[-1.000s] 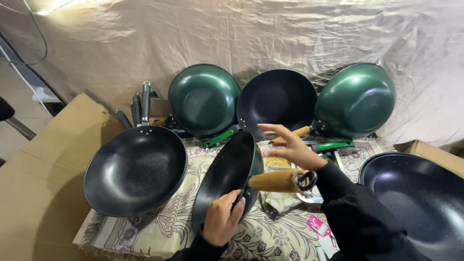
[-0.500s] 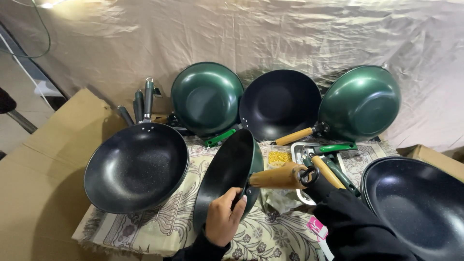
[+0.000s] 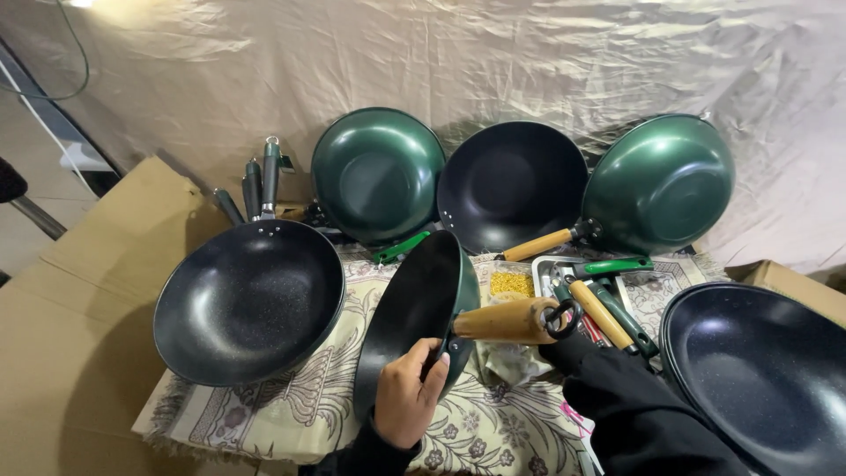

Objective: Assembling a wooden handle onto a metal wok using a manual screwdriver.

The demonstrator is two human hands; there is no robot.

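Pan (image 3: pixel 414 308), tilted on edge over the patterned cloth (image 3: pixel 291 414): our left hand (image 3: pixel 407 397) clasps its rim, fingers curled tight. Our right hand is hidden behind the black sleeve (image 3: pixel 634 414) near the wooden handle (image 3: pixel 507 320); we cannot tell its grip.

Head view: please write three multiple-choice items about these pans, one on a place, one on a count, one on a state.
1. Where is the metal tray?
A. right of the wooden-handled pan
B. on the cardboard
C. inside a pan
2. How many pans lean on the backdrop sheet?
A. two
B. three
C. five
3. The wooden-handled pan is:
A. lying flat
B. upside down
C. tilted on edge

A: the tray sits past the pan's handle.
B: green, black, green.
C: the left hand grips its rim.
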